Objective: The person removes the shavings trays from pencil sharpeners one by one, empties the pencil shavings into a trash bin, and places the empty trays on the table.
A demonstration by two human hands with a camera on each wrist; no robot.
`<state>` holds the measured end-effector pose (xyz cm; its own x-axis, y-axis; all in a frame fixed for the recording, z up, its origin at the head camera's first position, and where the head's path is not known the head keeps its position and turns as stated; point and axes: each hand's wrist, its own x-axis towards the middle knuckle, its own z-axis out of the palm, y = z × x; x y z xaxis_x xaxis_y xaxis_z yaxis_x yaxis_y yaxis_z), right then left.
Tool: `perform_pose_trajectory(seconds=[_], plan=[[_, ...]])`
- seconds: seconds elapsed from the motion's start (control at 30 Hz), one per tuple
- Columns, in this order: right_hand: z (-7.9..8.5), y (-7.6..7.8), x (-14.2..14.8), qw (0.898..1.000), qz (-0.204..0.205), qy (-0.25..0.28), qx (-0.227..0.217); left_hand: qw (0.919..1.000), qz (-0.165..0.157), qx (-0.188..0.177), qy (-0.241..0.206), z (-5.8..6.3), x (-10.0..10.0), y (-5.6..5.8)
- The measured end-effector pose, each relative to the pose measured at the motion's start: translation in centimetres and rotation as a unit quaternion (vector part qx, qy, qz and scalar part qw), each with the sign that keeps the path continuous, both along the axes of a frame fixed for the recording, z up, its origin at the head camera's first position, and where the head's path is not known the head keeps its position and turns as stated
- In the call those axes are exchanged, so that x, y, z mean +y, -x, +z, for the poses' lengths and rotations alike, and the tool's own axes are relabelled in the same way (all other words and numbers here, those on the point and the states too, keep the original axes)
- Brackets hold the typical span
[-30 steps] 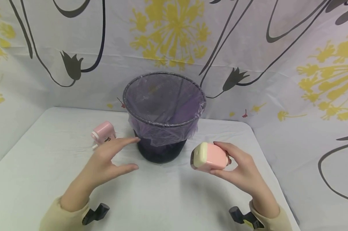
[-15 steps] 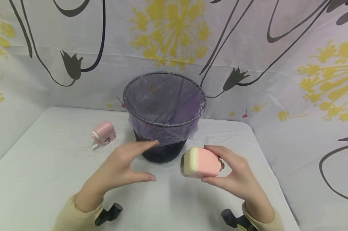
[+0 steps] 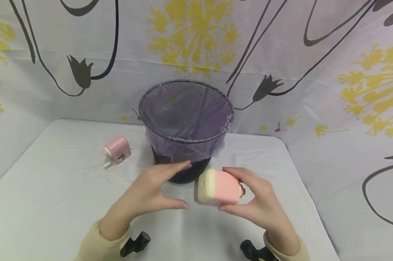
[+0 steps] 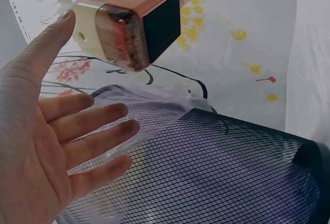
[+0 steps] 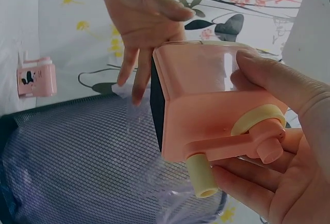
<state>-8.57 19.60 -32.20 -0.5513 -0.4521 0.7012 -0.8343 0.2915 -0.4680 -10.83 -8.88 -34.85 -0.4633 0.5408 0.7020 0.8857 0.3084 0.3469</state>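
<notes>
My right hand (image 3: 261, 201) grips a pink and cream hand-crank pencil sharpener (image 3: 224, 188), its thumb and fingers on opposite sides of the body. The sharpener is held tilted above the table, cream end toward the left. In the right wrist view, its crank (image 5: 227, 148) with a cream knob shows on the side near the palm. A clear drawer (image 4: 121, 36) with dark and reddish bits inside shows in the left wrist view. My left hand (image 3: 149, 190) faces the cream end, thumb and fingers spread apart, a small gap left between them.
Behind the hands stands a black mesh wastebasket (image 3: 183, 140) lined with a purple plastic bag (image 3: 199, 150). A smaller pink crank sharpener (image 3: 118, 149) lies on the white-covered table (image 3: 62, 188) at the left. A flower-patterned cloth (image 3: 124, 83) hangs at the back.
The left hand has moved right, from near the small sharpener to in front of the wastebasket. The right hand has carried the larger sharpener left and slightly down, so the hands are closer together.
</notes>
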Motion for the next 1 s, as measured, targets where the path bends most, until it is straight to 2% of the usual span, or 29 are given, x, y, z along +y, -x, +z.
perform_pose_trajectory(seconds=[0.23,0.43,0.8,1.0], plan=[[-0.9,-0.2,-0.5,1.0,0.001,-0.007,-0.029,0.9997,0.001,-0.026,0.002,-0.9,0.3,-0.1],[-1.2,-0.3,-0.8,0.999,-0.003,-0.001,-0.038,0.999,-0.002,-0.044,0.003,-1.1,0.6,-0.1],[-1.3,-0.6,-1.1,0.999,-0.005,-0.001,-0.05,0.9996,0.003,-0.027,0.005,-1.6,1.1,-0.1],[-1.3,-0.7,-1.3,0.999,-0.004,-0.004,-0.048,0.9993,-0.001,-0.037,0.006,-1.7,1.2,-0.3]])
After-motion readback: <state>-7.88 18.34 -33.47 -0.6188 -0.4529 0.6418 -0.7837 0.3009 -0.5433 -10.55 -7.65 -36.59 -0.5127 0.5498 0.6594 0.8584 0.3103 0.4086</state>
